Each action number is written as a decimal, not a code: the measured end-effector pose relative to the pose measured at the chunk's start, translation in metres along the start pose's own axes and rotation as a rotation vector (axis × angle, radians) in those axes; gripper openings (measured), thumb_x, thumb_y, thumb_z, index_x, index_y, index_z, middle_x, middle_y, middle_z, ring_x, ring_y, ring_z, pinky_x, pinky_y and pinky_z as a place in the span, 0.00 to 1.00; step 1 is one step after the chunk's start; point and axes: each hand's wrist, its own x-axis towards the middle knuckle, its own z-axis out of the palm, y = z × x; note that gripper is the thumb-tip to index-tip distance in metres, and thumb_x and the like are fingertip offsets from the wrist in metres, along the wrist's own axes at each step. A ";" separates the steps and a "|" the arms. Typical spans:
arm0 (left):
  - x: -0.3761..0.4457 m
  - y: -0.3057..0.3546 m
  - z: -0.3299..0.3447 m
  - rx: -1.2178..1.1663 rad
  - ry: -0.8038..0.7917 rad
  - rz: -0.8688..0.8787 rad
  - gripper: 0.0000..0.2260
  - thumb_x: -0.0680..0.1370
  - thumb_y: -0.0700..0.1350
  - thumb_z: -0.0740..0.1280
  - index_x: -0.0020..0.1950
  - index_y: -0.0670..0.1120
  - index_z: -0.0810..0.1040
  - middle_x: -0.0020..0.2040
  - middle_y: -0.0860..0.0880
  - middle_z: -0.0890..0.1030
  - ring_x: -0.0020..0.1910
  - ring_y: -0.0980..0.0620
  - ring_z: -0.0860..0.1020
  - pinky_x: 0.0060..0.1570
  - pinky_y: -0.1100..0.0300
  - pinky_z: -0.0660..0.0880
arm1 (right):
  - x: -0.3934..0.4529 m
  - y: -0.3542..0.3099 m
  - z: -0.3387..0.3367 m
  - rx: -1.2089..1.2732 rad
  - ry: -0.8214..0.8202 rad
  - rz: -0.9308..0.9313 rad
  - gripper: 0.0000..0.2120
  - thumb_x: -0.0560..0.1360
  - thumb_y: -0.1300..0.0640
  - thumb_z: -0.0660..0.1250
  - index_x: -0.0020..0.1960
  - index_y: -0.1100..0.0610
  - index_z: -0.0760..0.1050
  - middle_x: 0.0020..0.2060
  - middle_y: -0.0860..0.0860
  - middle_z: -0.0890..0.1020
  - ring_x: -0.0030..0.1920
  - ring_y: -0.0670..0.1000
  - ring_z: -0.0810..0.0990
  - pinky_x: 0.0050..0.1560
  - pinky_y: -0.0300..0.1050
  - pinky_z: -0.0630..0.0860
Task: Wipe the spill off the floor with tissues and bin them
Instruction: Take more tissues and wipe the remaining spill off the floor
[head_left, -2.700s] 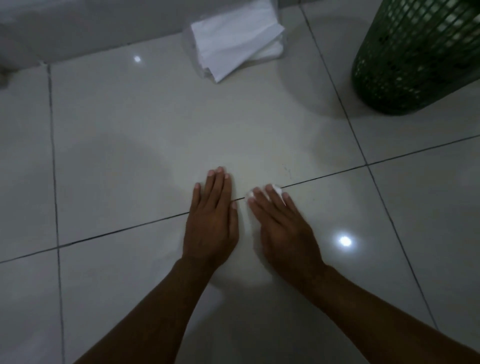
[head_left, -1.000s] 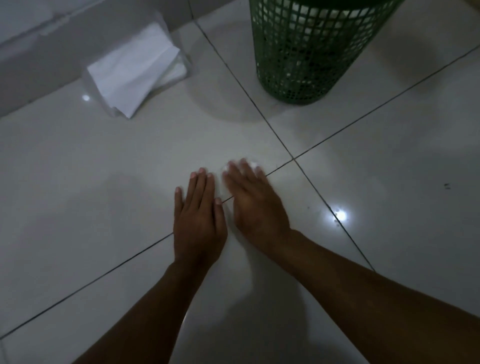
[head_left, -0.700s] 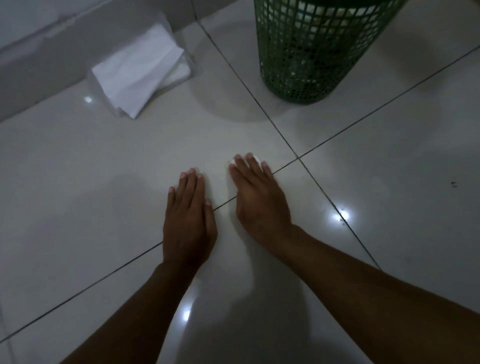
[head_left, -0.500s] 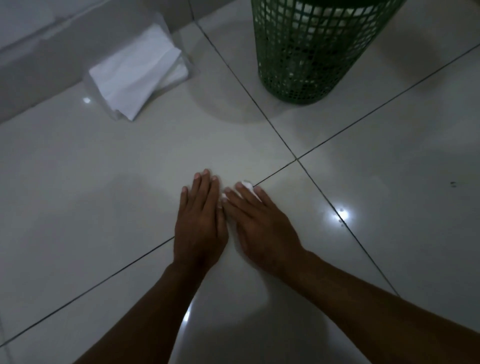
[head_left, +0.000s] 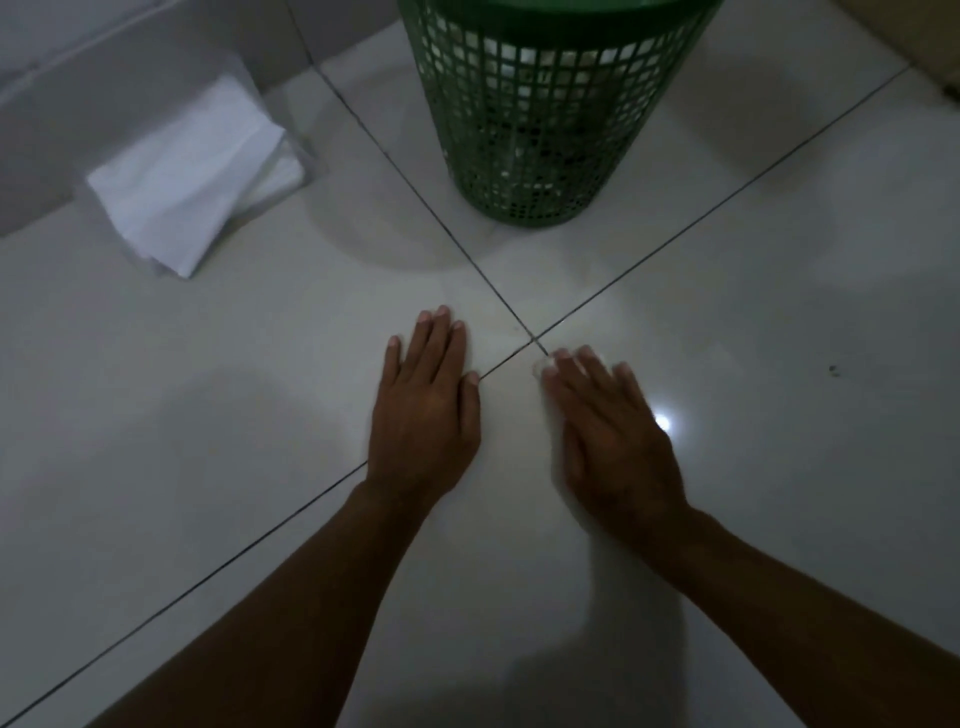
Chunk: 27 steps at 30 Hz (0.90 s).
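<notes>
My left hand (head_left: 423, 410) lies flat, palm down, on the pale floor tile (head_left: 208, 415), holding nothing. My right hand (head_left: 613, 436) presses flat on a white tissue (head_left: 541, 368); only a small edge of it shows by the fingertips, just right of the tile joint crossing. The hand looks blurred. A green mesh bin (head_left: 540, 109) stands straight ahead of both hands. No spill stands out on the glossy floor around them.
A stack of white tissues (head_left: 192, 171) in a clear wrapper lies at the far left by the wall base (head_left: 104, 67). Dark grout lines cross just ahead of my hands. A small dark speck (head_left: 833, 369) sits on the right tile.
My right hand has slid the tissue to the right, away from my left hand, opening a gap between them. The left hand has stayed planted. The view shifted slightly.
</notes>
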 end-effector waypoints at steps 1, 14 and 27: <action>0.001 0.000 0.001 0.007 0.002 0.004 0.23 0.82 0.46 0.55 0.76 0.39 0.64 0.78 0.41 0.62 0.79 0.45 0.57 0.77 0.44 0.54 | 0.009 0.002 0.000 0.003 0.028 0.088 0.22 0.79 0.63 0.55 0.72 0.63 0.69 0.72 0.59 0.70 0.75 0.59 0.64 0.75 0.62 0.61; 0.024 -0.006 -0.006 0.001 -0.020 0.012 0.24 0.82 0.48 0.55 0.77 0.40 0.62 0.78 0.42 0.60 0.79 0.46 0.55 0.77 0.43 0.53 | 0.057 0.000 0.006 -0.031 -0.032 0.060 0.24 0.78 0.64 0.58 0.74 0.61 0.66 0.75 0.57 0.68 0.77 0.57 0.62 0.77 0.59 0.56; 0.063 -0.066 -0.030 0.100 -0.023 -0.082 0.27 0.82 0.52 0.52 0.79 0.43 0.56 0.80 0.43 0.56 0.80 0.47 0.52 0.78 0.44 0.49 | 0.105 -0.027 0.027 -0.048 0.020 0.212 0.26 0.78 0.64 0.55 0.76 0.57 0.64 0.77 0.57 0.61 0.78 0.57 0.57 0.78 0.58 0.52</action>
